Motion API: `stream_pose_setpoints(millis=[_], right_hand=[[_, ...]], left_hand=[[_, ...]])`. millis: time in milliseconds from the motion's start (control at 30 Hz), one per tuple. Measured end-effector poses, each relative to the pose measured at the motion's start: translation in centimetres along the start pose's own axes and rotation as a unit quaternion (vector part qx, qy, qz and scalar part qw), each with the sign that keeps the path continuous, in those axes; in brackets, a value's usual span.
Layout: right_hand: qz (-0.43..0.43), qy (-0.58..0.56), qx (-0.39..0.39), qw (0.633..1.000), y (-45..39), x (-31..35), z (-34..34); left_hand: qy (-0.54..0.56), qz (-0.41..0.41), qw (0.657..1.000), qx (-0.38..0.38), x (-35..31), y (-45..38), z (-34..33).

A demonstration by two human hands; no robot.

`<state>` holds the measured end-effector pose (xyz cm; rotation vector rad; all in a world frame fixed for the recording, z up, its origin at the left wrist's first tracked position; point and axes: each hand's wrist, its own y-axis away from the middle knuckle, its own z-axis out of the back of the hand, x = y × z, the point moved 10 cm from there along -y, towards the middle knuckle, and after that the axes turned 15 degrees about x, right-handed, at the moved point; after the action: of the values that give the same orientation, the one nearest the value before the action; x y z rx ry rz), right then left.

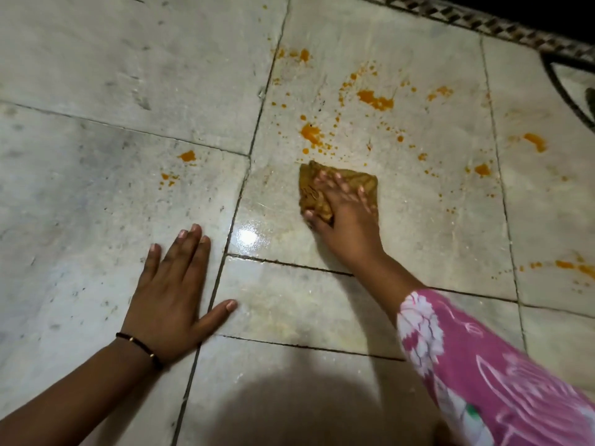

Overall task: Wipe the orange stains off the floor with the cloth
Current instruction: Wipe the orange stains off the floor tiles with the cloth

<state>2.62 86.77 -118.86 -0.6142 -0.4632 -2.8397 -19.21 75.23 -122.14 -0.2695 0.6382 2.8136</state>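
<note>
Here the right hand (346, 217) presses the cloth (338, 188) flat, fingers (325, 183) spread straight. The left hand (175, 294) lies open-palmed on the floor (80, 188), beside orange stains (375, 99).

Two hands (180, 294); one cloth (341, 185); one bracelet (141, 347); many orange stains (375, 99).

Single head view, close above, angled down onto floor (96, 188).

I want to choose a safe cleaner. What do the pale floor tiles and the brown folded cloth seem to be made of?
The pale floor tiles look like polished marble or similar stone: grey veining, a glossy wet reflection, dark joints. The brown folded cloth under the right hand looks like soft woven cotton, matte and creased; the exact fibre cannot be told.
</note>
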Motion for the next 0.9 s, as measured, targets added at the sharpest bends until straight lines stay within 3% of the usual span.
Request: stream_pose_setpoints(millis=[100, 200, 333, 433, 567, 700, 800, 900], right_hand=[[-0.045, -0.023, -0.041, 0.998, 4.7, -0.1, -1.3], [-0.053, -0.014, -0.028, 0.998, 8.1, 3.8, -4.3], [0.086, 0.002, 0.034, 0.996, 5.3, 10.9, -7.2], [0.128, -0.003, 0.077, 0.989, -0.7, 10.7, -5.9], [0.038, -0.013, 0.041, 0.998, -4.3, 3.2, -1.4], [-0.052, -0.027, -0.012, 0.998, 1.5, -1.3, -0.3], [-0.086, -0.022, -0.036, 0.995, 7.3, 0.8, -3.3], [-0.002, 0.048, 0.012, 0.999, 8.4, 7.7, -7.2]], left_hand=[[0.003, -0.003, 1.000, -0.005, 0.0, 0.0, 0.1], [-0.005, -0.004, 1.000, -0.005, 0.1, 0.0, 0.0], [-0.006, -0.005, 1.000, -0.001, -0.1, -0.1, -0.1], [0.003, -0.001, 1.000, -0.007, -0.2, -0.1, -0.2], [0.017, -0.005, 1.000, -0.003, 0.1, 0.0, -0.1], [0.010, -0.006, 1.000, -0.008, 0.1, -0.2, -0.1], [0.016, -0.005, 1.000, -0.009, 0.2, -0.2, -0.1], [0.012, -0.006, 1.000, -0.007, 0.1, -0.2, 0.1]])
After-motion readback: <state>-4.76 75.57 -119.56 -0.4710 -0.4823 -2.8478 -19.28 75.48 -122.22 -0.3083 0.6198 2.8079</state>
